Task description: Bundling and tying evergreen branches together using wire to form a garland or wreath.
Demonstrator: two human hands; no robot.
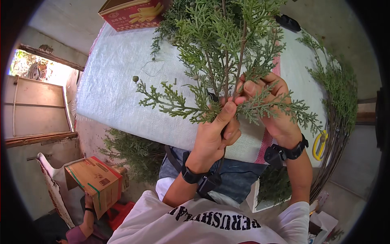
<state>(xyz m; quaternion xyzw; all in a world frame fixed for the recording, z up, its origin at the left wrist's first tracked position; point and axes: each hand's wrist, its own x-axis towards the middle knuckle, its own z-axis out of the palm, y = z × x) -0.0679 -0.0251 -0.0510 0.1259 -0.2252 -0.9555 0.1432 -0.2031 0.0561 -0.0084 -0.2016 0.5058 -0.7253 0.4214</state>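
My left hand (217, 132) is closed around the lower stems of a bunch of evergreen branches (219, 44), with the thumb pressed on top. The branches fan out away from me over the white woven sheet, their leaves scaly and green. Beside it, my right hand (278, 107) pinches a stem at the right of the bunch, thumb and fingers bent; leaves partly cover this grip. One side sprig (172, 101) sticks out to the left, another (280, 106) passes in front of my right hand. Both wrists wear black straps with small devices.
White woven sheeting (122, 93) covers the table. A red box (132, 16) stands at the far left. More evergreen branches (339, 93) and yellow-handled scissors (320, 145) lie at the right. Below left, another person's hand (88, 199) touches a cardboard box (97, 181).
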